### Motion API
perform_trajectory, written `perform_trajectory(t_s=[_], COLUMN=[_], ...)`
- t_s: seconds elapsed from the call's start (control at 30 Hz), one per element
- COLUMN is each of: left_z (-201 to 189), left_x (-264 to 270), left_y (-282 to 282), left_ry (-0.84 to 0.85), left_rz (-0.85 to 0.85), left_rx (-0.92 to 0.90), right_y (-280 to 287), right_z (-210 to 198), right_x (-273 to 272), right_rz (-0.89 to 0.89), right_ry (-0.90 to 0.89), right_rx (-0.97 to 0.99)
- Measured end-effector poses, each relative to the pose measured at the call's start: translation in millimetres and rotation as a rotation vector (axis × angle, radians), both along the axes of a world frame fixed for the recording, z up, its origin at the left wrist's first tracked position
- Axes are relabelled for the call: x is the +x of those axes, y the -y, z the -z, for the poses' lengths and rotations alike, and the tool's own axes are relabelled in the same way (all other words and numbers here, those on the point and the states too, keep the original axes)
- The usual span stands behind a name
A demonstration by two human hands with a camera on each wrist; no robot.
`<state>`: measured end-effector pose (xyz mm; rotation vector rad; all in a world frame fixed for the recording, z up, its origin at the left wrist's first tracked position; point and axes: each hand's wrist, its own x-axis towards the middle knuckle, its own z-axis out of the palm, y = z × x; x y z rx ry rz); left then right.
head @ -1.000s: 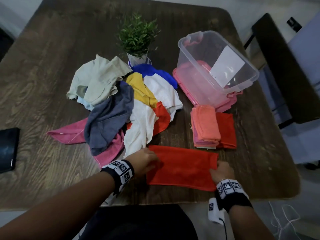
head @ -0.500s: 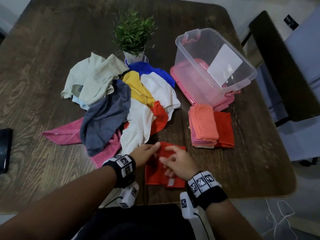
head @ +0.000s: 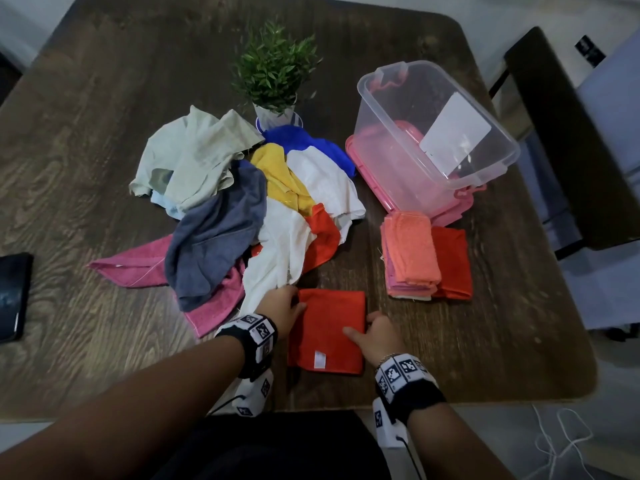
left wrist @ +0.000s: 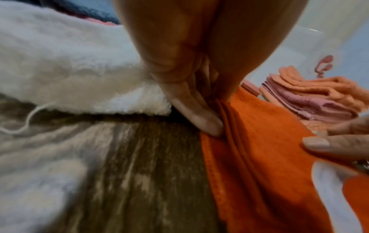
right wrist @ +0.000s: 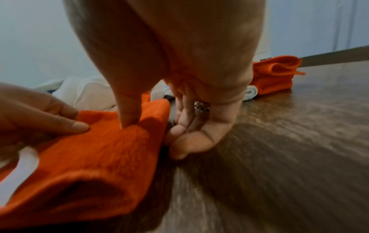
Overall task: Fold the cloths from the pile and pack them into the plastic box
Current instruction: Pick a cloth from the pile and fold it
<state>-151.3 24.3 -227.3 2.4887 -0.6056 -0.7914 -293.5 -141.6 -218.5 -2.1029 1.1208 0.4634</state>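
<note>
my head camera looks steeply down over the whole table [head: 104, 98]; both wrist cameras sit low, close, facing inward, sharing the red cloth [head: 329, 327].

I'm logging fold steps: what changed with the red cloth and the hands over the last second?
The red cloth, a wide strip a second ago, is now folded in half. The right hand carried its end over to the left, then came back to the new right edge, thumb on top. The left hand kept holding the left edge. The pile, folded stack and plastic box stayed as they were.
</note>
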Motion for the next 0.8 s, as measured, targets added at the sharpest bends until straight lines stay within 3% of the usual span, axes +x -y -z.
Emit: perform_trajectory(t_s=[0.07,0.13,0.2,0.3,0.37,0.43,0.53,0.63,0.8], left_z=[-5.4,-13.3,-21.4,-23.2,-19.1,-10.8,-10.7,-2.7,-7.5], left_x=[-1.4,-2.9,-5.3,-15.8,-28.3,-35.3,-33.6,-24.6,-15.5], left_y=[-0.7,-0.5,2.9,13.6,19.7,18.3,9.5,1.1,1.7], left_ry=[0.033,0.139,0.225,0.075,0.025,0.128,0.243,0.366,0.131], left_rz=[-0.041,0.027,0.253,0.703,0.950,1.086,1.119,1.091,0.704], left_rx=[-0.005,-0.047,-0.108,-0.126,0.002,0.205,0.128,0.035,-0.090], right_y=[-5.0,-4.6,-2.0,0.6,-1.3,-3.3,-7.4,-11.9,-15.5], right_z=[4.2,3.6,0.3,-0.7,-3.9,-6.7,-8.3,-6.9,-1.1], right_x=[1.6,-0.6,-6.9,-16.3,-19.5,-22.4,-29.3,-31.1,-23.9], right_rz=[0.016,0.056,0.009,-0.266,-0.443,-0.611,-0.821,-0.918,-0.935], right_ry=[0.023,0.103,0.213,0.271,0.253,0.215,0.101,0.052,0.188], right_rx=[-0.008,-0.034,-0.133,-0.209,-0.153,-0.167,-0.255,-0.327,-0.439])
